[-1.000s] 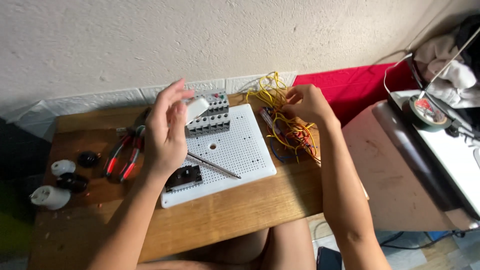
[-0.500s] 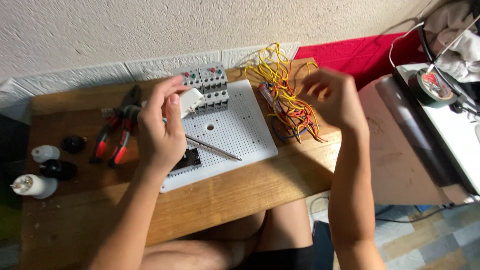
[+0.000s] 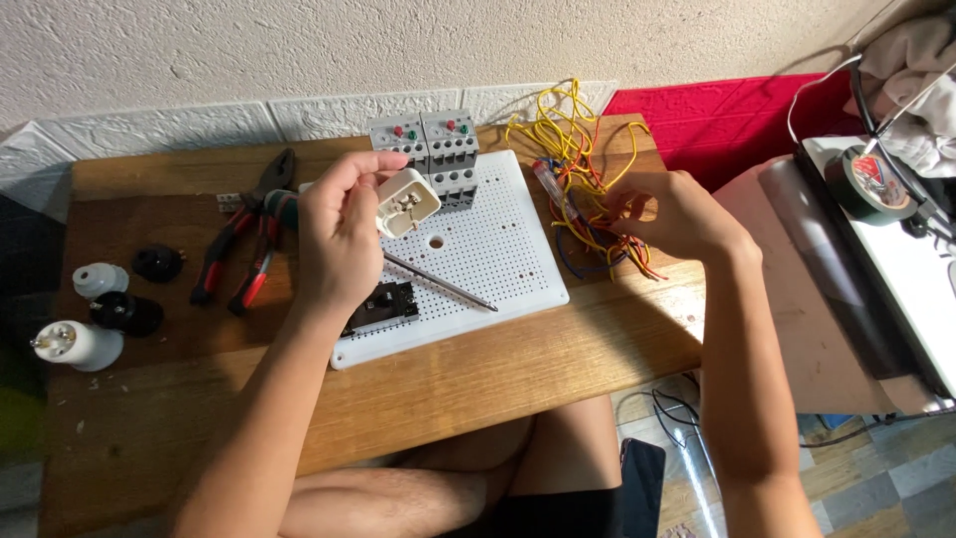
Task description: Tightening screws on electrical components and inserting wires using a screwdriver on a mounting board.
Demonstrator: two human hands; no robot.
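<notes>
A rough white wall backs a small wooden table (image 3: 558, 359), with a red mat to its right and a white perforated board (image 3: 498, 249) lying in the middle of the tabletop. The left hand (image 3: 339, 239) holds a small cream plastic block (image 3: 406, 201) with metal contacts, gripped between thumb and fingertips and raised above the board, just in front of the grey switch units (image 3: 438, 149) mounted at the board's far edge. A second ago the block sat higher and its flat side faced the camera; now it is tilted so the contact side shows, and the hand has come a little lower and nearer. The right hand (image 3: 667, 214) has left the far end of the tangle of yellow, red and blue wires (image 3: 588, 189) and now sits over its near part, fingers curled and pinched narrow among the strands; whether one wire is actually held cannot be told. A thin metal rod (image 3: 438, 284) lies across the board beside a black part (image 3: 383, 304). Red-handled pliers (image 3: 244, 244) lie to the left, near white and black round pieces (image 3: 100, 309).
</notes>
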